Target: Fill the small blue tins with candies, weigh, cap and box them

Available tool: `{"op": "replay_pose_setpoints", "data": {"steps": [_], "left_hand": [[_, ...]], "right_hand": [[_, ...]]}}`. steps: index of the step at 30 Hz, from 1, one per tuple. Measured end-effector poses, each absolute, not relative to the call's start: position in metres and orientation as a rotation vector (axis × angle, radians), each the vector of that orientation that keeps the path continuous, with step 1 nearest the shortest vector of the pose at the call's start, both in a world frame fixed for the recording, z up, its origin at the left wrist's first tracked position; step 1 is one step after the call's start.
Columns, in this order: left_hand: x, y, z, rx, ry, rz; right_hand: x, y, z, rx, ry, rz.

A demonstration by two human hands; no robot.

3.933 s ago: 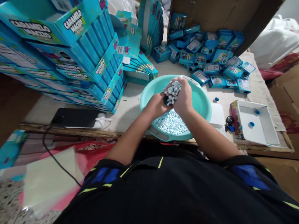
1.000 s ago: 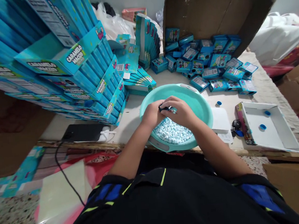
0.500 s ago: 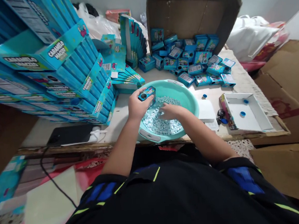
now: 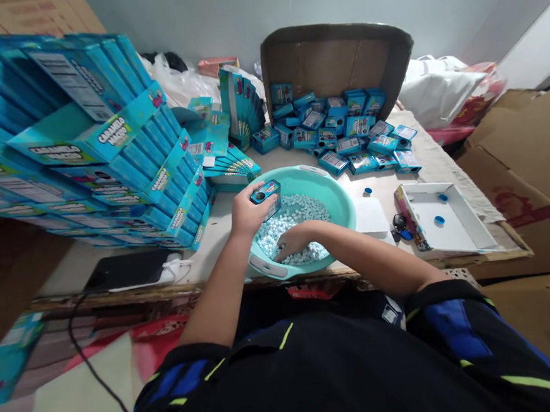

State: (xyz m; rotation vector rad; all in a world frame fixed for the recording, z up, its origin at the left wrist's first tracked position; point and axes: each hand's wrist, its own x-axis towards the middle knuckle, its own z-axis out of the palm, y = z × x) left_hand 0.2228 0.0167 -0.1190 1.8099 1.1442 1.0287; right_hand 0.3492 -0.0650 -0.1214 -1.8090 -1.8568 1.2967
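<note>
Left hand (image 4: 246, 214) is clamped around a small blue printed box (image 4: 270, 188) with a dark round hole, over the left side of a round turquoise plastic basin (image 4: 341, 194). Right hand (image 4: 297, 239) is apart, fingers among pale-blue pellets (image 4: 309, 208) — cannot tell whether closed on any. Box probably light, crushable card — best held gently by its sides. Basin sits on white desk (image 4: 388, 185).

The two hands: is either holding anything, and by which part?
The left hand holds a blue box by its sides, near its hole. Whether the right hand holds pellets can't be told.
</note>
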Motion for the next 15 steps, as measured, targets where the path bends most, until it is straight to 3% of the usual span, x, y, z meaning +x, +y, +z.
{"op": "replay_pose_setpoints", "data": {"steps": [3, 9, 15], "left_hand": [[0.221, 0.017, -0.119, 1.817, 1.151, 1.009], [0.222, 0.016, -0.12, 1.891, 1.177, 0.844], [0.222, 0.019, -0.122, 1.981, 1.108, 0.589]], "right_hand": [[0.356, -0.064, -0.113, -1.761, -1.977, 1.466], [0.376, -0.067, -0.087, -1.669, -1.859, 1.296], [0.374, -0.069, -0.082, -1.455, -1.269, 1.423]]}}
